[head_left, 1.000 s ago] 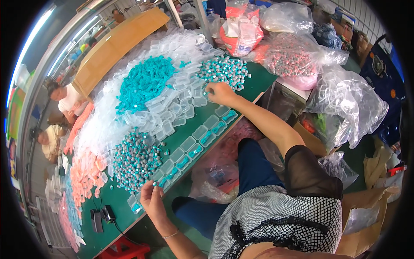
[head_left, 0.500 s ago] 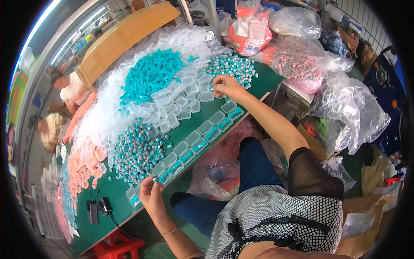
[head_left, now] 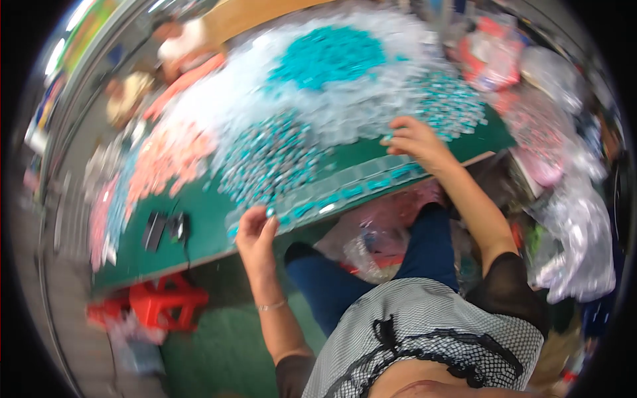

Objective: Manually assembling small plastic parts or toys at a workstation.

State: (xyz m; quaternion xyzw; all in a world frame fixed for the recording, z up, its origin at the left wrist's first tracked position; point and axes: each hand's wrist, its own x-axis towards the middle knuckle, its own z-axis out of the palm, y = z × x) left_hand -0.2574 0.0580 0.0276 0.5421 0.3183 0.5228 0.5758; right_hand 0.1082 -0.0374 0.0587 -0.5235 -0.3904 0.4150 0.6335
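Observation:
Along the table's front edge runs a row of open clear plastic boxes [head_left: 352,187] with teal pieces inside. My left hand [head_left: 257,232] is over the row's left end, thumb and finger pinched on a small grey-and-teal piece [head_left: 270,212]. Behind it spreads a heap of similar pieces [head_left: 272,159]. My right hand [head_left: 418,144] hovers over the green table beside the right-hand heap [head_left: 448,103], fingers bent together around a small teal bit [head_left: 387,139]. Motion blurs the picture, so the exact kind of these pieces cannot be made out.
A teal mound [head_left: 328,56] lies on a wide spread of clear boxes [head_left: 245,79]. Orange pieces [head_left: 169,152] and a black device with a cable [head_left: 178,227] are at the left. Plastic bags [head_left: 577,219] crowd the right. A red stool [head_left: 169,302] stands below; two people sit beyond.
The view has turned, shifting the table and heaps rightward and up in the picture. Both hands keep about the same places over the table, still pinched.

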